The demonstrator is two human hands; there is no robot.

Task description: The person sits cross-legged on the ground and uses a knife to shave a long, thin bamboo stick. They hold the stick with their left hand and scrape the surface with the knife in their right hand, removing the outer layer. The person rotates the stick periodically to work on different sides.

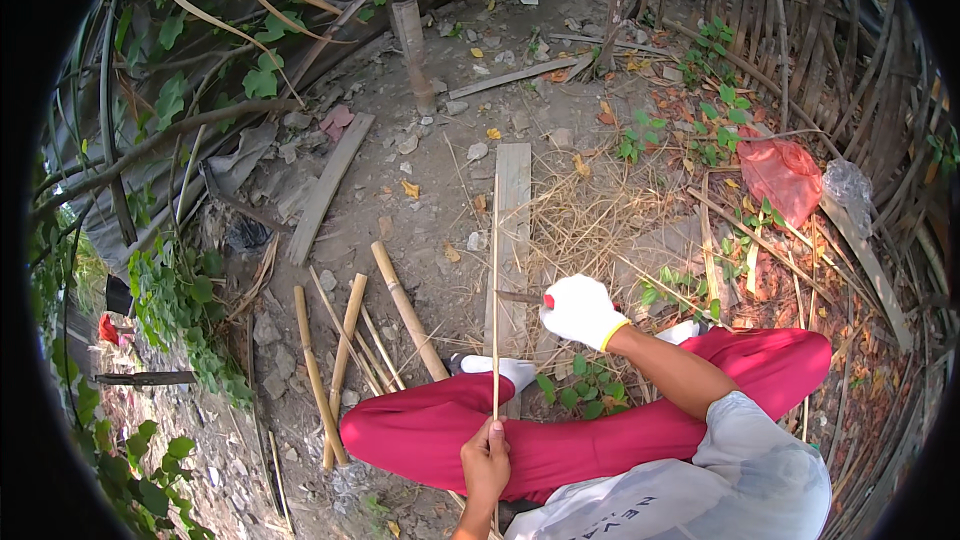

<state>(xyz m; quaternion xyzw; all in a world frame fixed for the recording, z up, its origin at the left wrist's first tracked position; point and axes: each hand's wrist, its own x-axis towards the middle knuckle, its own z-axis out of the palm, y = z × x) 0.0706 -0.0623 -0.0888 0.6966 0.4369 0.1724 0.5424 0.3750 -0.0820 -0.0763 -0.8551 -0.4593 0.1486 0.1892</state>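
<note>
My left hand (486, 460) is bare and grips the lower part of a long thin bamboo strip (495, 270), which stands nearly upright in front of my knees. My right hand (580, 310) wears a white glove with a yellow cuff and holds a small knife (522, 297) with a red handle end. The blade points left and meets the strip at about mid-height. I sit on the ground in red trousers (560, 430), with a white-socked foot (505, 368) just behind the strip.
Several split bamboo pieces (340, 360) lie on the dirt to my left. A wooden plank (513, 210) lies straight ahead, another plank (325, 188) further left, and a bamboo post (412, 50) beyond. A red plastic bag (782, 176), dry grass and a bamboo fence are on the right.
</note>
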